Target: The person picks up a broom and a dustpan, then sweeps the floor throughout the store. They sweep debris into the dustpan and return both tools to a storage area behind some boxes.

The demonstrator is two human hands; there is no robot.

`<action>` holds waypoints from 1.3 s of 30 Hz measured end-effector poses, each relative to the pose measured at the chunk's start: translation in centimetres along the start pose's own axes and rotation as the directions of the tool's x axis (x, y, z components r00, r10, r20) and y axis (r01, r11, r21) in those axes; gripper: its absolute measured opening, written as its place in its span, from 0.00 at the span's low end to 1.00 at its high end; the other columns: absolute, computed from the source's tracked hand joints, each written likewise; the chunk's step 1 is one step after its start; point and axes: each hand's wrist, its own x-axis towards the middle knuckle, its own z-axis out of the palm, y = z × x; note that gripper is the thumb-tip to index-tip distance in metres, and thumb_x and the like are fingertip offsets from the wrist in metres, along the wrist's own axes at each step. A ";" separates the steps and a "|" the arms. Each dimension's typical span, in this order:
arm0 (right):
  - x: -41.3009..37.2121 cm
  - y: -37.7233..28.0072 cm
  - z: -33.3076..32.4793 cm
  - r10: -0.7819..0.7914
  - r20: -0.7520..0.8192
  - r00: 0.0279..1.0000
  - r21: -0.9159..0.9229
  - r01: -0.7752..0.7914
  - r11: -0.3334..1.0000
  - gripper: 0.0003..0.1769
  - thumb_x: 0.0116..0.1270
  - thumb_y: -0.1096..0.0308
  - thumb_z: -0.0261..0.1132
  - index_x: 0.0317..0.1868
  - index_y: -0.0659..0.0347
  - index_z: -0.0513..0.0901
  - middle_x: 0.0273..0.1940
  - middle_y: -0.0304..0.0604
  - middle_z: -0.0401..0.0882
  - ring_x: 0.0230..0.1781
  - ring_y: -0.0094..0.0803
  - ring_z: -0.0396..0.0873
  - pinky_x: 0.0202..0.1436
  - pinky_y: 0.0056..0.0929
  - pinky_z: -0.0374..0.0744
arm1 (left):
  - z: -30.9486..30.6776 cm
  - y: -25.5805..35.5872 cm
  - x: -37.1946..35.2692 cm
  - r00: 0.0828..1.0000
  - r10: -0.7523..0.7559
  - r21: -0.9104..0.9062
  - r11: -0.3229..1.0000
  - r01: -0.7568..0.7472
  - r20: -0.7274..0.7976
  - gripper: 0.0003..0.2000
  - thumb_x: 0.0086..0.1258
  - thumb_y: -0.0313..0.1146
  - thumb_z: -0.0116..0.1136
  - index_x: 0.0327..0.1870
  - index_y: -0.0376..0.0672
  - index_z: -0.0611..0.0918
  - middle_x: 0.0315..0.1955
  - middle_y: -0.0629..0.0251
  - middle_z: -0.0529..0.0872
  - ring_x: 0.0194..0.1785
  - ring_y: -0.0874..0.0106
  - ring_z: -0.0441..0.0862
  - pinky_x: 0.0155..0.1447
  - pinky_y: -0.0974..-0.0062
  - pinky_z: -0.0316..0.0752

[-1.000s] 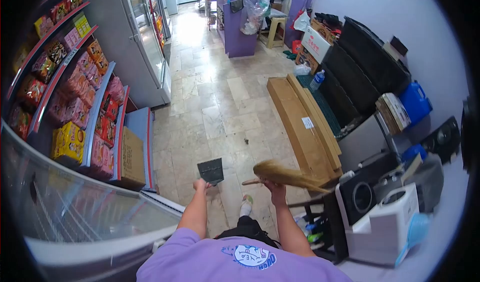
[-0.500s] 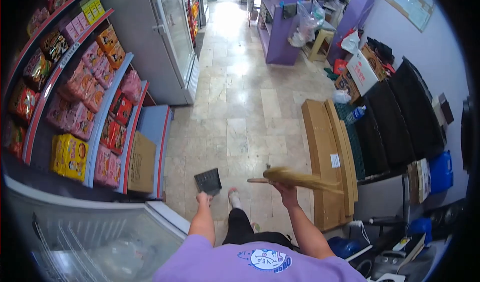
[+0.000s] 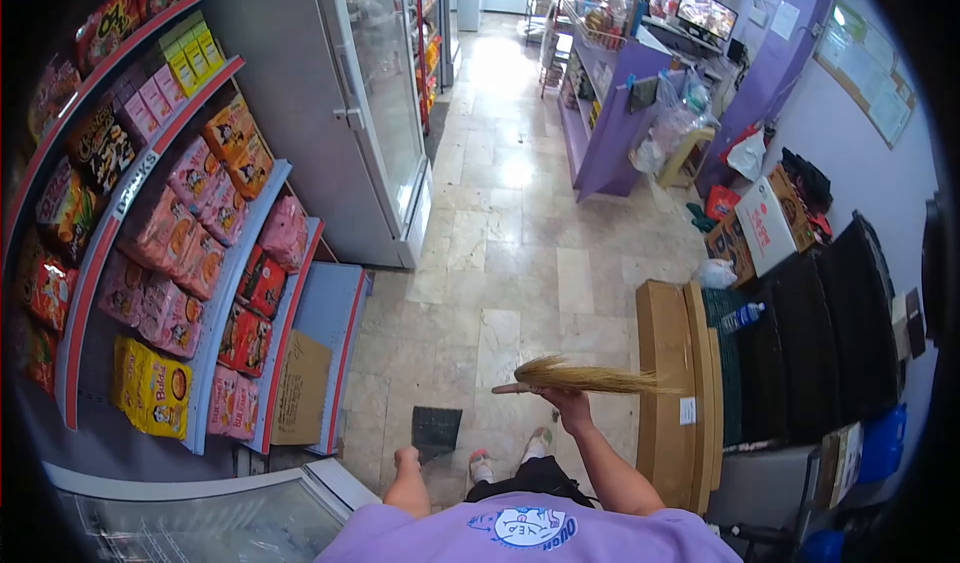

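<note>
A dark dustpan (image 3: 437,429) is held low in front of me on the left, above the tiled floor. My left hand (image 3: 407,459) is closed at its near edge; the handle is mostly hidden by the fingers. To the right, my right hand (image 3: 568,410) grips a straw hand broom (image 3: 585,375). The broom lies roughly level, its short handle pointing left and its bristles spreading right toward the long cardboard boxes. Both of my shoes show on the floor between the two hands.
Shelves of noodle packs (image 3: 185,263) line the left, beside a tall glass-door fridge (image 3: 380,143). A chest freezer (image 3: 200,513) sits at lower left. Long cardboard boxes (image 3: 665,363) and black padded pieces (image 3: 800,343) stand at right. A purple counter (image 3: 620,113) is farther ahead.
The view has tilted up and shifted. A second shoe now shows. The broom has turned nearer to level, and the dustpan sits straighter. Both hands keep their holds.
</note>
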 end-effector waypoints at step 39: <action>97.2 -16.2 1.1 0.365 0.379 0.850 -0.415 -0.196 0.888 0.14 0.45 0.64 0.71 0.32 0.60 0.79 0.29 0.40 0.80 0.28 0.24 0.76 0.31 0.22 0.71 | 53.8 112.5 -45.3 -0.390 0.464 -0.602 0.680 -0.418 0.796 0.06 0.66 0.31 0.47 0.42 0.42 0.70 0.40 0.64 0.75 0.57 0.63 0.69 0.56 0.59 0.69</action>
